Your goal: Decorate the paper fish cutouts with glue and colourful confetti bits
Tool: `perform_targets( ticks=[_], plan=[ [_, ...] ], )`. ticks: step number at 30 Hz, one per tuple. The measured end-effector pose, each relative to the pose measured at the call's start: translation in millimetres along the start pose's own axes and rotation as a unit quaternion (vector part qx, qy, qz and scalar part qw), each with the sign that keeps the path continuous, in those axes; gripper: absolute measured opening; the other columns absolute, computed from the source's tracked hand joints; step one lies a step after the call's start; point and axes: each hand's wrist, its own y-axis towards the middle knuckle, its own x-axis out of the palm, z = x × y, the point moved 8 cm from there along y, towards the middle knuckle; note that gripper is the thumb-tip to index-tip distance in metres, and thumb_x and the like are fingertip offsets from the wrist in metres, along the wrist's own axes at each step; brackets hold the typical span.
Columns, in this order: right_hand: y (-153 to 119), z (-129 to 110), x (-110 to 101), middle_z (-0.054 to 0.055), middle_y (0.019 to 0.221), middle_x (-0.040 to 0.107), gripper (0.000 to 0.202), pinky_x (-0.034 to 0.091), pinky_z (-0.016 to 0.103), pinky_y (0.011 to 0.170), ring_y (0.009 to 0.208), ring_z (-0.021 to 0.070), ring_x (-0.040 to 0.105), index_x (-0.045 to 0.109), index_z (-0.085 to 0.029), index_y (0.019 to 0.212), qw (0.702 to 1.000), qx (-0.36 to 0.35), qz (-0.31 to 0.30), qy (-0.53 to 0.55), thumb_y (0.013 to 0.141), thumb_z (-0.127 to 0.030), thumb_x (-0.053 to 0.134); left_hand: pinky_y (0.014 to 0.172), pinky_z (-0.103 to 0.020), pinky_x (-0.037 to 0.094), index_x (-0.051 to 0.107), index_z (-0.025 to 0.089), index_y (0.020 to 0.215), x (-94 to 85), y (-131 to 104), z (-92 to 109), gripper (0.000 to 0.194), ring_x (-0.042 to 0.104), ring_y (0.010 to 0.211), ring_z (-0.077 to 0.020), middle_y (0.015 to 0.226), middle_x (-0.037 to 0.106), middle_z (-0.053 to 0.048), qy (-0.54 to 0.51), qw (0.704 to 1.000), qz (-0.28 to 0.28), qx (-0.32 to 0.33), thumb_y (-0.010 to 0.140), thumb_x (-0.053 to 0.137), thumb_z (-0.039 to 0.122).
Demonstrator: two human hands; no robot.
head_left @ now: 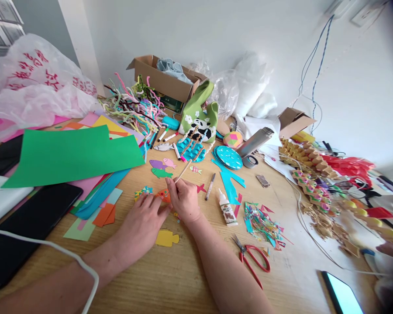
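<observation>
My right hand (185,200) is closed round a thin wooden stick (184,170), which points up and away. Beside it, my left hand (147,218) lies low over the table, fingers spread, its tips at an orange spotted paper fish (163,195). Small yellow and blue paper bits (143,192) lie by those fingertips. Farther back are a purple paper fish (157,164), a pink one (169,162) and a green one (162,173). A yellow paper fish shape (167,238) lies nearer me. The stick's lower end is hidden in my right hand.
To the right are a pen (210,186), a glue bottle (227,209), red-handled pliers (252,257) and paper scraps (263,224). Coloured paper sheets (75,152) cover the left. Pipe cleaners (134,104), a cardboard box (167,78) and a green panda bag (199,115) stand behind.
</observation>
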Motion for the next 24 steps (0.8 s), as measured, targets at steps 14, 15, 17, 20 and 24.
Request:
perform_targets(
  ticks=[14,15,17,20,24],
  plan=[
    [0,5,-2,-0.004,0.047,0.044,0.048,0.024,0.022,0.045,0.042,0.0075,0.036,0.041,-0.020,0.057,1.000,0.024,0.009,0.004,0.101,-0.039,0.040,0.097,-0.047,0.043,0.057,0.024,0.131,0.7,0,0,0.048,0.054,0.105,-0.0290,0.107,0.061,-0.011,0.004,1.000,-0.007,0.002,0.085,0.048,0.011],
    [0,6,-2,-0.004,0.047,0.043,0.049,0.024,0.022,0.045,0.042,0.0075,0.036,0.041,-0.020,0.057,1.000,0.025,0.011,0.004,0.101,-0.039,0.040,0.097,-0.047,0.043,0.057,0.024,0.131,0.8,0,0,0.048,0.054,0.105,-0.0291,0.107,0.061,-0.011,0.005,1.000,-0.007,0.001,0.086,0.048,0.011],
    [0,7,-2,-0.004,0.047,0.043,0.049,0.025,0.022,0.045,0.041,0.0074,0.035,0.041,-0.020,0.056,1.000,0.026,0.016,0.003,0.101,-0.039,0.040,0.098,-0.048,0.043,0.058,0.024,0.130,0.5,0,0,0.048,0.054,0.106,-0.0293,0.108,0.061,-0.011,0.006,1.000,-0.005,0.001,0.086,0.048,0.011],
    [-1,9,-2,-0.004,0.048,0.044,0.049,0.026,0.022,0.045,0.041,0.0073,0.036,0.041,-0.020,0.056,0.999,0.027,0.021,0.002,0.101,-0.039,0.040,0.098,-0.048,0.043,0.058,0.025,0.131,0.0,1,0,0.047,0.054,0.106,-0.0296,0.109,0.061,-0.011,0.007,1.000,-0.002,0.001,0.087,0.047,0.011],
    [-2,13,-2,-0.003,0.047,0.047,0.050,0.025,0.022,0.044,0.040,0.0072,0.038,0.042,-0.020,0.055,0.998,0.043,0.034,-0.006,0.101,-0.041,0.040,0.097,-0.047,0.043,0.058,0.025,0.131,1.4,1,0,0.047,0.054,0.106,-0.0294,0.108,0.061,-0.011,0.003,1.000,-0.008,-0.001,0.087,0.048,0.012]
  ],
)
